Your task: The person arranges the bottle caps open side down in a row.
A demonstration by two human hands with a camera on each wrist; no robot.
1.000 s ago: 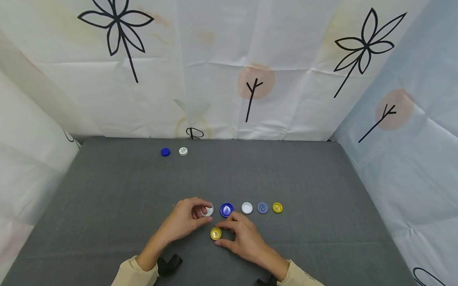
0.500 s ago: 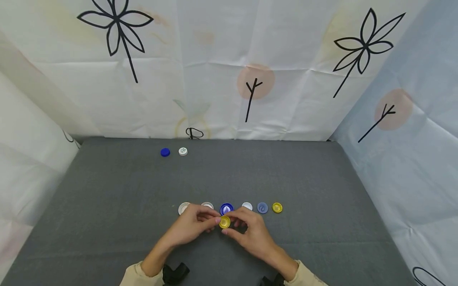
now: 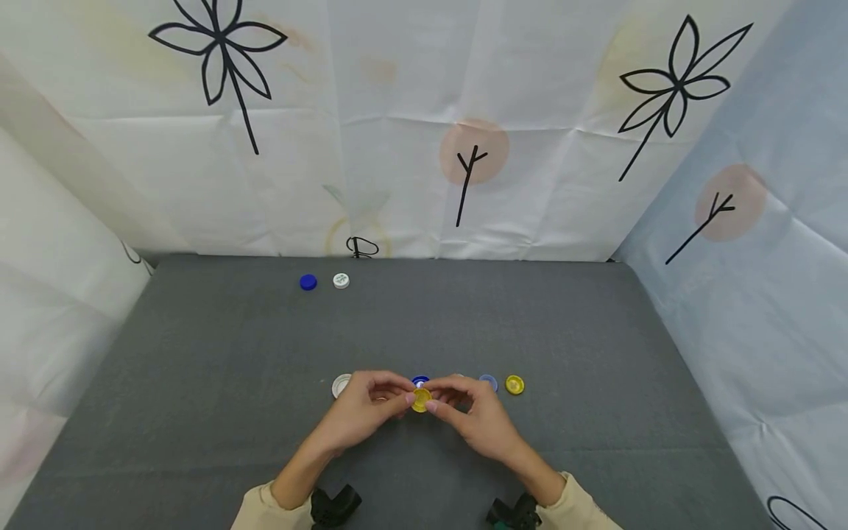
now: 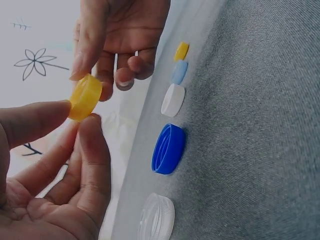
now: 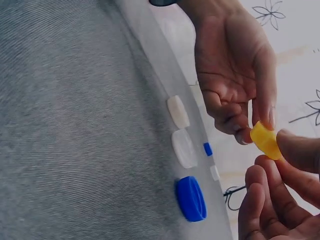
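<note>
A yellow bottle cap point(image 3: 422, 400) is held up above the table between both hands, its open side facing the head camera. My left hand point(image 3: 364, 412) pinches its left edge between thumb and fingers. On the opposite edge, my right hand point(image 3: 483, 419) grips it the same way. The left wrist view shows the cap point(image 4: 86, 97) well off the cloth. Just behind the hands runs a row of caps: a large blue cap point(image 4: 170, 150), a clear cap point(image 4: 159, 220), a white cap point(image 4: 173, 100) and others. The hands partly cover this row in the head view.
An off-white cap point(image 3: 341, 385) ends the row at left; a light blue cap point(image 3: 489, 381) and another yellow cap point(image 3: 514, 384) are at right. Farther back lie a small blue cap point(image 3: 308, 282) and a white cap point(image 3: 341, 280). Printed cloth walls surround the grey table point(image 3: 563, 331).
My right hand has lifted the yellow cap from the near side and moved it slightly right and away. My left hand has left the clear cap and now pinches the yellow cap too.
</note>
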